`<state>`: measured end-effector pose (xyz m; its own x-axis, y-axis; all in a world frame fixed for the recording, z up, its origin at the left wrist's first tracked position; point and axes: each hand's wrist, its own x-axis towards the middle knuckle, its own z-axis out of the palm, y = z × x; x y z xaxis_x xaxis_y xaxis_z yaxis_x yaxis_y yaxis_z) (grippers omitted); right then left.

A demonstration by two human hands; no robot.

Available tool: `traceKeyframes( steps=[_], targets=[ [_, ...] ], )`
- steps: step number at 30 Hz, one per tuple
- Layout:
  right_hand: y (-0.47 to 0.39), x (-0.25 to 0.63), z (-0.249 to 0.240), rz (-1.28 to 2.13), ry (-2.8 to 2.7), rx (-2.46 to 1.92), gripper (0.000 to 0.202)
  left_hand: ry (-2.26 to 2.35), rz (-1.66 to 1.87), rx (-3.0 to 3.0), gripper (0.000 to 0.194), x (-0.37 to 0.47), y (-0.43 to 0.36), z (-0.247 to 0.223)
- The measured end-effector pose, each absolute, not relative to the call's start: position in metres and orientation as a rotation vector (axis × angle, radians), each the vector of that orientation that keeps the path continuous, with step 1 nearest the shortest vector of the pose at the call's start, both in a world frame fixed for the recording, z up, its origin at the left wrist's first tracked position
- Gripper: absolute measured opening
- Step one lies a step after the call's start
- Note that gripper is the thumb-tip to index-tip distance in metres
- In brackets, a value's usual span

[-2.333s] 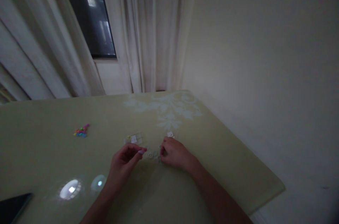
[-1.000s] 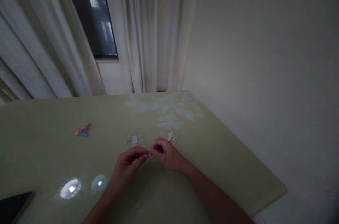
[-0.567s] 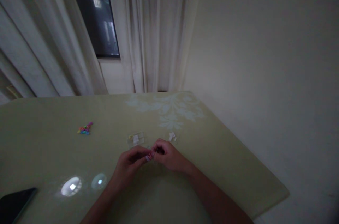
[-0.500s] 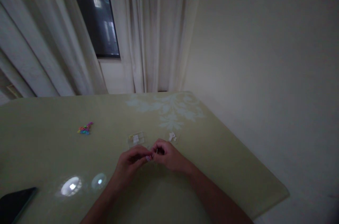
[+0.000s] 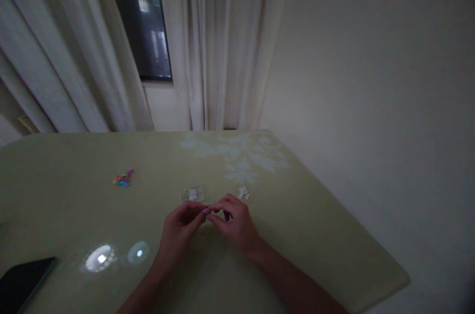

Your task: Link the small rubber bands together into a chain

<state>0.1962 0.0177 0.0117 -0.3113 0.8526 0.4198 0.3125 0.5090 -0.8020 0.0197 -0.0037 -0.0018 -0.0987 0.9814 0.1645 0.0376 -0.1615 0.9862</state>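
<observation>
My left hand and my right hand meet fingertip to fingertip above the table. Both are closed in a pinch. A tiny pinkish-white piece shows at the left fingertips; its kind is too small to make out. What the right fingertips hold, if anything, is hidden. Just beyond the left hand lies a clear plastic box with compartments, holding small yellow and white bits. Small white pieces lie past the right hand, seemingly on something clear.
A pile of small multicoloured pieces lies on the table to the left. A dark flat device is at the near left corner. Curtains and a window stand behind, with a wall along the right.
The view has shifted slightly. My right hand has turned, its thumb and finger now reaching toward the left fingertips. The small pinkish-white piece shows less than before.
</observation>
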Motion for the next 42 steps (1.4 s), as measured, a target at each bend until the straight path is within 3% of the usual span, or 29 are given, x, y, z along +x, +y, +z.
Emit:
traceKeyframes(
  steps=[6,12,15,20,26,34,42],
  targets=[
    [0.014,0.197,0.005,0.527,-2.025,-0.952,0.017,1.243,1.381,1.08,0.037,0.029,-0.008,-0.009],
    [0.017,0.197,0.011,0.588,-1.988,-1.041,0.003,1.111,1.34,1.052,0.036,0.033,-0.008,-0.007],
    [0.023,0.197,0.012,0.622,-1.978,-1.104,0.006,1.108,1.303,1.204,0.035,0.022,-0.001,-0.006],
    [0.052,0.183,0.021,0.53,-2.07,-1.138,0.005,1.569,1.386,1.566,0.037,-0.019,0.017,-0.008],
    [0.106,0.144,0.034,0.341,-2.412,-1.226,0.008,1.862,1.158,1.941,0.069,-0.044,0.031,-0.033],
    [0.129,0.123,0.033,0.36,-2.582,-1.288,0.008,1.875,1.045,2.001,0.05,-0.04,0.03,-0.035],
    [0.115,0.148,0.047,0.417,-2.474,-1.132,0.016,1.87,1.021,2.055,0.044,-0.039,0.018,-0.017]
  ],
)
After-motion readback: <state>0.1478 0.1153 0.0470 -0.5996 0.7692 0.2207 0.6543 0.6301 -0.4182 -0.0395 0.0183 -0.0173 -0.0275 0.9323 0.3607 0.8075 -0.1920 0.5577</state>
